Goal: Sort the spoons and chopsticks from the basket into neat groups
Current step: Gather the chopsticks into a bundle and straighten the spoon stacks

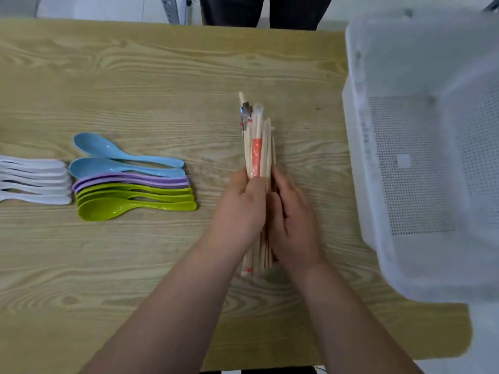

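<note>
Left hand (240, 209) and right hand (294, 220) side by side, both seemingly tight around the bundled chopsticks (256, 147).

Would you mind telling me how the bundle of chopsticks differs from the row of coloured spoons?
The chopstick bundle is gripped between the left hand and right hand; the coloured spoons lie untouched on the table. The chopstick bundle points away from the person, while the coloured spoons lie crosswise, bowls to the left. The bundle's far ends are uneven; the spoons' handle ends line up fairly closely. Both are gathered side by side.
</note>
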Tool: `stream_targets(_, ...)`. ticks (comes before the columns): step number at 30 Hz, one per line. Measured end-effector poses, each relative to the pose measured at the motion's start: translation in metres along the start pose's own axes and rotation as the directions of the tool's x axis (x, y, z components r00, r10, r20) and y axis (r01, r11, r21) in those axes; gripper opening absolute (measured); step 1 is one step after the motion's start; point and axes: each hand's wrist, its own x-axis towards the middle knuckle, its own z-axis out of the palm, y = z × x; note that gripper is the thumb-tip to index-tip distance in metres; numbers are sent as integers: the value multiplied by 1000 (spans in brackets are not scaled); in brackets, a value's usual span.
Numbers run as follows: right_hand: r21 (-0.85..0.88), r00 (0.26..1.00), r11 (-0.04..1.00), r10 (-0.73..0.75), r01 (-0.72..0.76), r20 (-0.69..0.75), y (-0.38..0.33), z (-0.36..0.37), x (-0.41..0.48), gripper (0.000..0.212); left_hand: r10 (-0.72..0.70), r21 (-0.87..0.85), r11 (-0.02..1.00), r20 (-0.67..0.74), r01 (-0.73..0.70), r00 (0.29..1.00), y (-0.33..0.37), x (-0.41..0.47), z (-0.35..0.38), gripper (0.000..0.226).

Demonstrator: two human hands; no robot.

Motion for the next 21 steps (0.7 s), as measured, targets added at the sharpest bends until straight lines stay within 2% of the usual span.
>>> stream_targets(4,-126,999,991,30,-34,-30,0,-2,3,51,99,84,992,-66,-93,993,-2,5,12,29)
stream_targets(7,-173,999,984,27,-32,-31,-1,-3,2,50,156,121,983,-139,-140,978,-7,5,16,53)
stream_targets(9,-168,998,985,30,-39,-53,1,-2,1,43,227,117,971,-180,-209,957,-10,3,17,61)
stream_targets(13,-255,995,967,-18,-8,-101,5,-3,0,33,353,162,932,-194,-325,915,-26,4,12,53)
stream_targets(16,-342,993,939,-79,44,-90,8,-1,-1,40,391,210,910,-154,-356,907,-34,2,14,57)
stream_targets(19,-295,987,956,-55,8,-151,6,-1,-1,35,391,157,918,-196,-365,899,-34,1,20,63)
stream_targets(21,-259,990,966,-40,3,-136,7,-4,-1,33,383,125,924,-256,-362,887,-32,3,23,59)
